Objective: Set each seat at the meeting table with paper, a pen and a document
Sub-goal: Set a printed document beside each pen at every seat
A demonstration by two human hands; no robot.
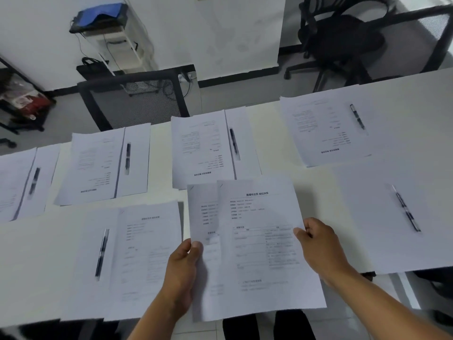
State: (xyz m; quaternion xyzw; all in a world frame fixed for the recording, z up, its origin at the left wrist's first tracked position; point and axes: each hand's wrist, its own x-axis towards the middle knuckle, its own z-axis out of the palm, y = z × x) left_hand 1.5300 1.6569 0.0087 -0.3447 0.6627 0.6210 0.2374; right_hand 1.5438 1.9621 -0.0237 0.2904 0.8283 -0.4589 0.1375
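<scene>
- Tabletop (pixel 274 148): white, spans the frame.
- Far row: four paper-and-document sets, each with a pen, e.g. pen (pixel 234 143) at upper centre.
- Lower left: set with pen (pixel 101 253).
- Right: blank paper (pixel 382 217) bearing pen (pixel 407 208).
- Lower centre: left hand (pixel 182 268) pinches one document (pixel 206 241); right hand (pixel 318 244) pinches the overlapping document (pixel 264 241).
- Upper right: black office chair (pixel 343 42).

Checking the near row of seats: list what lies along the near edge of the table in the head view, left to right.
Pen on blank paper → printed document beside it → left hand → the two documents held up → right hand → blank paper with a pen, no document there yet.
</scene>
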